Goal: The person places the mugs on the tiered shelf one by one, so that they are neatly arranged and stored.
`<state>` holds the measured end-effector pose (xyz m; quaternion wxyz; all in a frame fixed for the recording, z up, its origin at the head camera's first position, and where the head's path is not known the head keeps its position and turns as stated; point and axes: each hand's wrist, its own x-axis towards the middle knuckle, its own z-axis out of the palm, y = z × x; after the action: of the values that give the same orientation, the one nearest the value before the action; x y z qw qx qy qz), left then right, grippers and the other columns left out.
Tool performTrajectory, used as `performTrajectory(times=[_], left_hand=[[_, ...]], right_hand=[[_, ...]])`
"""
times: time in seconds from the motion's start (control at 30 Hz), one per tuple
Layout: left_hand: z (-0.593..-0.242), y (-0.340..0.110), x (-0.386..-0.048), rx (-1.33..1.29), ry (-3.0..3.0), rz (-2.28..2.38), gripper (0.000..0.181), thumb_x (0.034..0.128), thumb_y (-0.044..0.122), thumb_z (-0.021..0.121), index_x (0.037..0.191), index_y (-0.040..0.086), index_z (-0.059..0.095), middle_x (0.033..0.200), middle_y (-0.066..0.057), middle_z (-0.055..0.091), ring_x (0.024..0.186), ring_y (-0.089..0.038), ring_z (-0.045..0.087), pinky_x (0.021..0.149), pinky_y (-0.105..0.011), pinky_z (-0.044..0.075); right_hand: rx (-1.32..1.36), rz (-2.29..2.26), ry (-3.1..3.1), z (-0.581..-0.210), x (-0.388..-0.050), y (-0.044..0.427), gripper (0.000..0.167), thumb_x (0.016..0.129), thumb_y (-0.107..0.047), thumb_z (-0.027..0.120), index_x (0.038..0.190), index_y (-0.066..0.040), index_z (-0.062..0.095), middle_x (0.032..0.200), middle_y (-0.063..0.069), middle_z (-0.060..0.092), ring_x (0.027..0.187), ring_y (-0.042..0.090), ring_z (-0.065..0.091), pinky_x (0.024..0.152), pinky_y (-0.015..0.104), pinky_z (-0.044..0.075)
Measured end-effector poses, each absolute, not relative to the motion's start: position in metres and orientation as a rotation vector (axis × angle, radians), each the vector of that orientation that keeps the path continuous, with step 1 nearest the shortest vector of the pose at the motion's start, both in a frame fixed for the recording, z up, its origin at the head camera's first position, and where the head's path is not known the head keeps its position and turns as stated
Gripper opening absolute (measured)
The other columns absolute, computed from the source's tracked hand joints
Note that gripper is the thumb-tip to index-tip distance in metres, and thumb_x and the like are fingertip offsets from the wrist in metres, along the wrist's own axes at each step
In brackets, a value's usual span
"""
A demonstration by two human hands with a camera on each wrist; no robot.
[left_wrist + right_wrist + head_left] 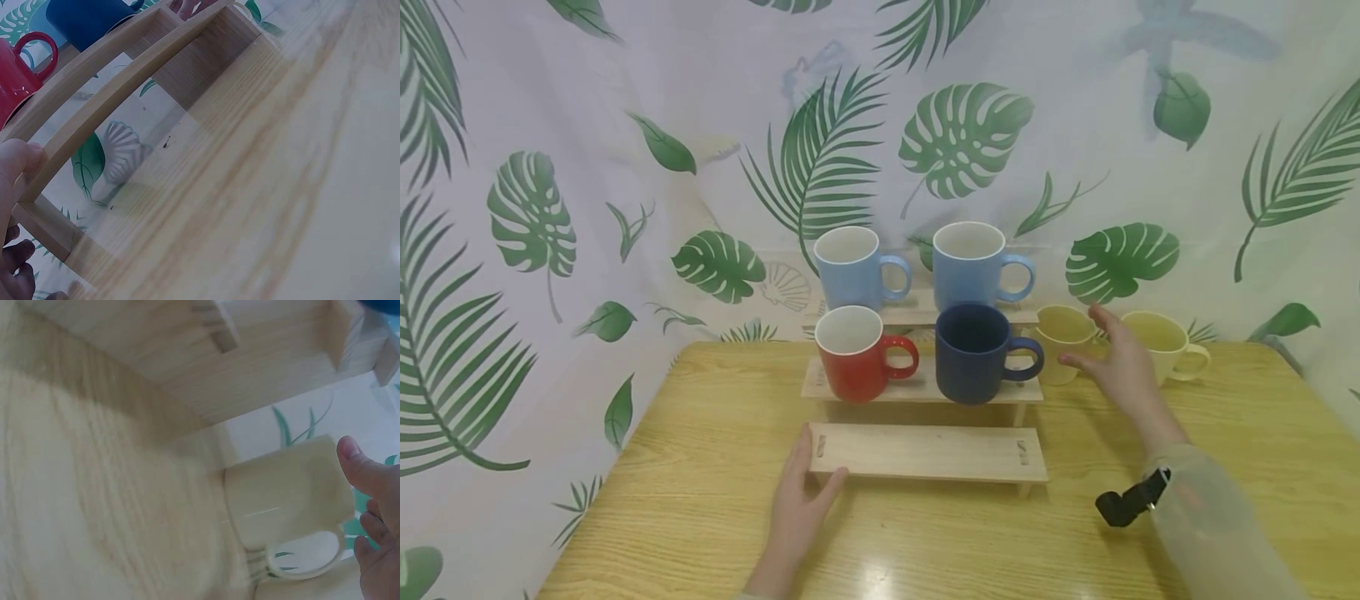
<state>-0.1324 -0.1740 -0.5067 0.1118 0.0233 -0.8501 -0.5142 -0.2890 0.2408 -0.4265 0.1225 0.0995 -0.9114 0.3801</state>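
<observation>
At the left end of a stepped wooden stand (925,452), my left hand (797,510) grips the lowest step, thumb on its front edge. The left wrist view shows that thumb and curled fingers (20,262) around the stand's end (47,228). My right hand (1126,367) hovers by the rim of a pale yellow mug (1062,346), thumb and fingers spread. In the right wrist view the mug (290,494) stands upright on the table, its handle towards a second yellow mug (319,584); the hand (382,519) is beside its rim, and contact is unclear.
The middle step holds a red mug (853,371) and a dark blue mug (972,367). Two light blue mugs (850,279) (967,275) stand on the top step. The other yellow mug (1156,337) is at the right, before a leaf-patterned cloth (700,192).
</observation>
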Motion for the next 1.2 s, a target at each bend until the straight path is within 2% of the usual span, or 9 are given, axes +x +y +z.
performTrajectory(times=[0.2,0.37,0.6,0.77,0.87,0.93,1.0,1.1,1.2], left_hand=[[-0.508,-0.174,-0.132,0.069,-2.496,-1.523,0.087,0.0871,0.044,0.066,0.152,0.01,0.02,0.157,-0.009,0.018,0.143,-0.031,0.016,0.116,-0.048,0.012],[-0.509,-0.174,-0.132,0.072,-2.498,-1.527,0.087,0.0872,0.046,0.065,0.153,0.011,0.02,0.157,-0.008,0.018,0.143,-0.03,0.016,0.115,-0.048,0.012],[-0.507,-0.174,-0.133,0.056,-2.485,-1.519,0.087,0.0877,0.045,0.065,0.152,0.009,0.02,0.157,-0.009,0.018,0.143,-0.029,0.017,0.116,-0.047,0.013],[-0.507,-0.175,-0.134,0.041,-2.478,-1.518,0.086,0.0879,0.044,0.065,0.152,0.007,0.02,0.157,-0.01,0.019,0.143,-0.029,0.018,0.116,-0.047,0.013],[-0.508,-0.176,-0.134,0.035,-2.476,-1.514,0.086,0.0879,0.044,0.065,0.152,0.007,0.02,0.157,-0.011,0.019,0.142,-0.03,0.018,0.116,-0.047,0.013],[-0.508,-0.176,-0.134,0.034,-2.474,-1.514,0.087,0.0879,0.044,0.065,0.152,0.007,0.02,0.157,-0.01,0.019,0.143,-0.029,0.018,0.116,-0.046,0.013],[-0.509,-0.176,-0.135,0.037,-2.482,-1.504,0.087,0.0877,0.045,0.065,0.152,0.007,0.02,0.157,-0.01,0.02,0.143,-0.029,0.018,0.116,-0.046,0.013],[-0.51,-0.176,-0.135,0.04,-2.489,-1.503,0.087,0.0875,0.046,0.065,0.152,0.008,0.02,0.157,-0.01,0.019,0.143,-0.029,0.017,0.116,-0.046,0.013],[-0.51,-0.176,-0.135,0.042,-2.493,-1.512,0.088,0.0875,0.046,0.064,0.152,0.008,0.019,0.157,-0.009,0.018,0.143,-0.028,0.017,0.116,-0.046,0.013]], right_hand=[[0.264,1.087,-2.671,-0.437,-0.293,0.244,0.09,0.084,-0.023,0.075,0.147,0.008,0.019,0.146,0.034,0.028,0.128,0.054,0.03,0.103,0.064,0.028],[0.232,1.046,-2.673,-0.44,-0.292,0.242,0.088,0.084,-0.021,0.075,0.146,0.01,0.022,0.141,0.037,0.033,0.122,0.056,0.036,0.098,0.066,0.033],[0.206,0.995,-2.664,-0.441,-0.293,0.239,0.082,0.083,-0.016,0.075,0.141,0.015,0.026,0.134,0.041,0.037,0.121,0.056,0.037,0.1,0.064,0.033],[0.208,0.943,-2.644,-0.441,-0.291,0.236,0.069,0.083,-0.013,0.075,0.135,0.015,0.038,0.129,0.04,0.043,0.118,0.055,0.041,0.097,0.063,0.037],[0.217,0.93,-2.614,-0.443,-0.29,0.235,0.057,0.083,-0.011,0.074,0.127,0.013,0.048,0.123,0.037,0.051,0.114,0.053,0.047,0.093,0.062,0.04],[0.215,0.927,-2.597,-0.448,-0.291,0.236,0.047,0.083,-0.012,0.074,0.12,0.011,0.056,0.113,0.033,0.059,0.103,0.048,0.055,0.084,0.059,0.046],[0.203,0.941,-2.592,-0.456,-0.291,0.238,0.035,0.083,-0.012,0.075,0.108,0.009,0.063,0.097,0.027,0.066,0.086,0.04,0.06,0.073,0.051,0.049],[0.149,0.958,-2.598,-0.47,-0.29,0.24,0.023,0.082,-0.013,0.075,0.088,0.007,0.066,0.074,0.016,0.064,0.068,0.027,0.054,0.059,0.038,0.044],[0.085,0.955,-2.606,-0.479,-0.29,0.242,0.024,0.081,-0.014,0.076,0.077,0.005,0.062,0.067,0.012,0.061,0.064,0.026,0.053,0.056,0.037,0.043]])
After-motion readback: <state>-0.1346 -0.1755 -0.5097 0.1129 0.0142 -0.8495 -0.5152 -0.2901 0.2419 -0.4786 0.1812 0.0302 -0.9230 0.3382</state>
